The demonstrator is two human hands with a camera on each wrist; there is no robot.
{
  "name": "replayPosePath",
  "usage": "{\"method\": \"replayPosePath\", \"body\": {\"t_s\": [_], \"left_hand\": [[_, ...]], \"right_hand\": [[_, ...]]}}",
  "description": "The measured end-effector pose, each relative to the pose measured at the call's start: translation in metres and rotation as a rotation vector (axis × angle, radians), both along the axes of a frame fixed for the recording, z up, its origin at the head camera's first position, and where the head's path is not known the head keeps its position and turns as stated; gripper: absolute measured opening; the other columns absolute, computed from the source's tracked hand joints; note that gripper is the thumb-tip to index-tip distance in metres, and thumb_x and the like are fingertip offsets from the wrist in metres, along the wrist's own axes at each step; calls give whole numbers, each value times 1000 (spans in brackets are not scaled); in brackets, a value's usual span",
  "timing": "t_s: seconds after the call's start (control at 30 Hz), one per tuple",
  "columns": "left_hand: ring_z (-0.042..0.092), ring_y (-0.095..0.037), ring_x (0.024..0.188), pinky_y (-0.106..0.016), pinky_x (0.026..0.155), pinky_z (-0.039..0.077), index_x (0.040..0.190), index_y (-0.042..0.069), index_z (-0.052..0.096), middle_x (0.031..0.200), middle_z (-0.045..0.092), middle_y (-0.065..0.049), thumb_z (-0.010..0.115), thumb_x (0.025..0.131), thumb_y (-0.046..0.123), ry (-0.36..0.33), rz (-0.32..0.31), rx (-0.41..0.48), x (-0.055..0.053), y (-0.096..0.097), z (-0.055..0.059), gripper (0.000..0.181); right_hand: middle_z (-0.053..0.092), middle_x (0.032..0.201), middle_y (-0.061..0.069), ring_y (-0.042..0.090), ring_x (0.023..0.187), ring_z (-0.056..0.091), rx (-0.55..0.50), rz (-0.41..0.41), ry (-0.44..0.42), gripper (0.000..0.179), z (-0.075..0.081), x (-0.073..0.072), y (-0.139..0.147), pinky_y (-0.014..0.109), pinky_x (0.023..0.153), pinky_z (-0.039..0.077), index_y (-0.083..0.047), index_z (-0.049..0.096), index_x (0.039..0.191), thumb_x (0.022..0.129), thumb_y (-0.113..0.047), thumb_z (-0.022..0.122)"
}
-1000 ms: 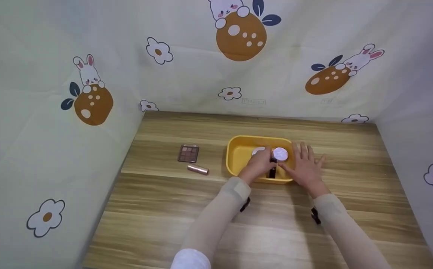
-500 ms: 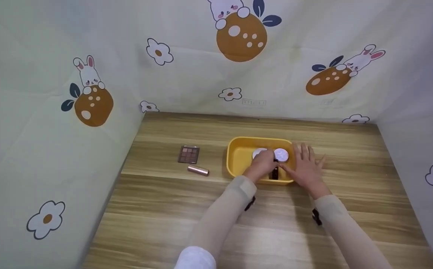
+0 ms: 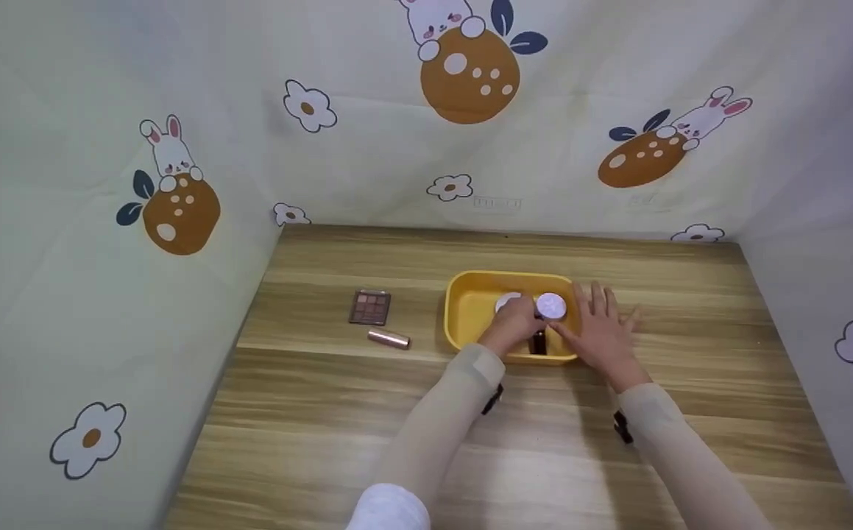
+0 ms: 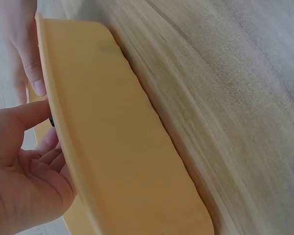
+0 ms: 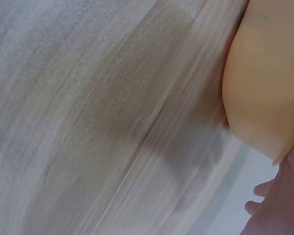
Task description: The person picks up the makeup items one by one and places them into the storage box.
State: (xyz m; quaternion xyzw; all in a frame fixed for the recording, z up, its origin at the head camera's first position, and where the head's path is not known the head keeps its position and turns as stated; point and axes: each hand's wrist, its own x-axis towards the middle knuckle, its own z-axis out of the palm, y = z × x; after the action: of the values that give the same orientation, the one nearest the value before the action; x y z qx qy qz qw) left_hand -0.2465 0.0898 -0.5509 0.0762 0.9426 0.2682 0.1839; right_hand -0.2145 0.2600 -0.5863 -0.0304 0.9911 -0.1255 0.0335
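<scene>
A yellow plastic bin (image 3: 463, 324) stands on the table. My left hand (image 3: 511, 324) reaches over its near wall, fingers curled, and pinches a dark, glossy slim tube (image 3: 539, 343) that lies along the bin's right half. In the left wrist view the thumb and fingers of my left hand (image 4: 29, 181) show behind the bin's rim, a bit of dark between them. My right hand (image 3: 604, 331) rests spread on the bin's right rim, its thumb reaching inside. A round white-topped container (image 3: 551, 306) sits between the hands. Another white round item (image 3: 508, 299) is partly hidden by my left hand.
Left of the bin lie an eyeshadow palette (image 3: 369, 307) and a rose-gold lipstick tube (image 3: 388, 338) on the wooden table (image 3: 308, 412). Patterned cloth walls (image 3: 367, 162) enclose the table at the back and both sides.
My left hand has shifted slightly rightward and down within the bin, staying at the dark tube. My right hand keeps its place on the rim. The head view has tilted a little.
</scene>
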Motion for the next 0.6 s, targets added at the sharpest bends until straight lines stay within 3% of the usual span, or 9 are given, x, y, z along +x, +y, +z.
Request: {"method": "replayPosePath", "body": {"t_s": [0.2, 0.4, 0.6], "left_hand": [[63, -16, 88, -31, 80, 54, 110, 9, 66, 104, 72, -5, 71, 91, 27, -3, -18, -32, 1, 5, -1, 27], [62, -15, 85, -30, 77, 52, 107, 12, 67, 103, 72, -2, 69, 93, 26, -8, -37, -27, 2, 8, -2, 20], [66, -18, 95, -30, 83, 53, 119, 12, 62, 110, 72, -5, 69, 92, 27, -11, -33, -49, 1, 9, -5, 32]], "right_hand": [[7, 166, 25, 48, 151, 9, 2, 5, 2, 92, 1, 0, 1, 83, 107, -7, -18, 12, 161, 93, -72, 42], [6, 166, 25, 48, 151, 9, -2, 6, 4, 93, 1, 1, 2, 83, 107, -4, -17, 12, 161, 93, -73, 42], [6, 166, 24, 47, 152, 8, 10, 7, 1, 93, 1, 0, 1, 83, 108, -4, -16, 10, 161, 93, -72, 41]]}}
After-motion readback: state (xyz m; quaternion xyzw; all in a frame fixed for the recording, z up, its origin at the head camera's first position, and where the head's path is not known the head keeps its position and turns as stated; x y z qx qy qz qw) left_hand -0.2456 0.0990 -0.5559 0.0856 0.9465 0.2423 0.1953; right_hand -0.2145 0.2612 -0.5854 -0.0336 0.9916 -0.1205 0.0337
